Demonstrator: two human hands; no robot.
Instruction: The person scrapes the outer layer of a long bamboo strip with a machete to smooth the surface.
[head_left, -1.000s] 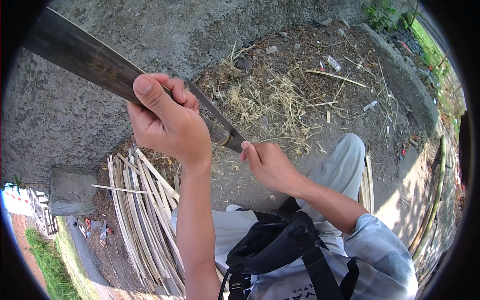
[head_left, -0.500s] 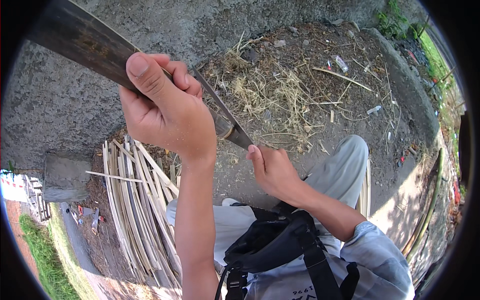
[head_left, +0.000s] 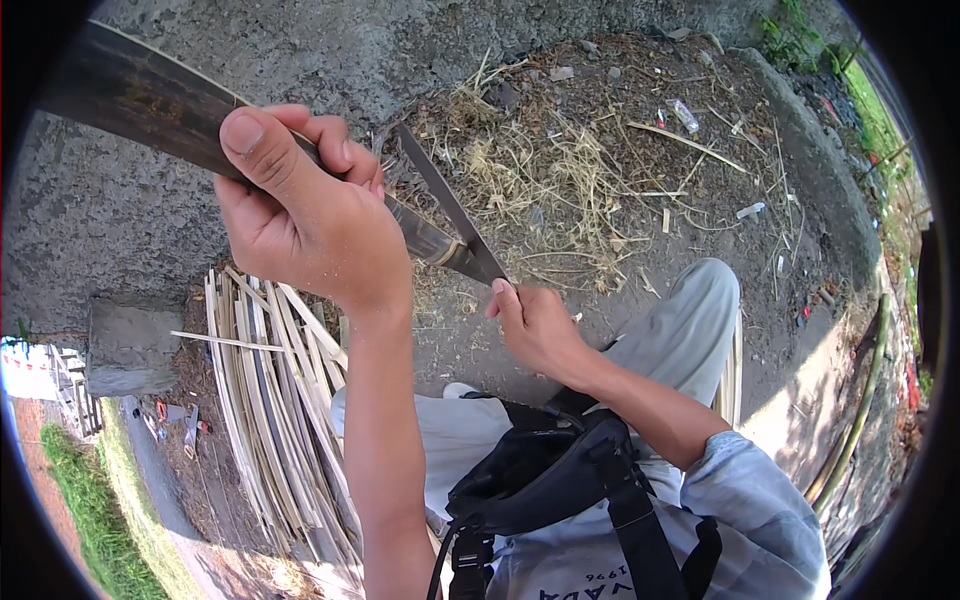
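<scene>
A long dark bamboo piece slants across from the upper left, with a pale ring near its lower end. My left hand is wrapped round it, thumb along the top. In my right hand is a knife, whose dark blade points up and left, away from the hand. The blade crosses or meets the bamboo's lower end just above my right thumb; whether it has cut in, I cannot tell. My right fingers hide the knife's handle.
Pale split strips lie in a long pile at the lower left. Tangled shavings cover the ground ahead, before a rough concrete surface. A black bag hangs at my front. A green pole lies far right.
My left hand has shifted left with the bamboo piece. The knife blade has tilted slightly more upright, and my right hand has moved a little up and left.
</scene>
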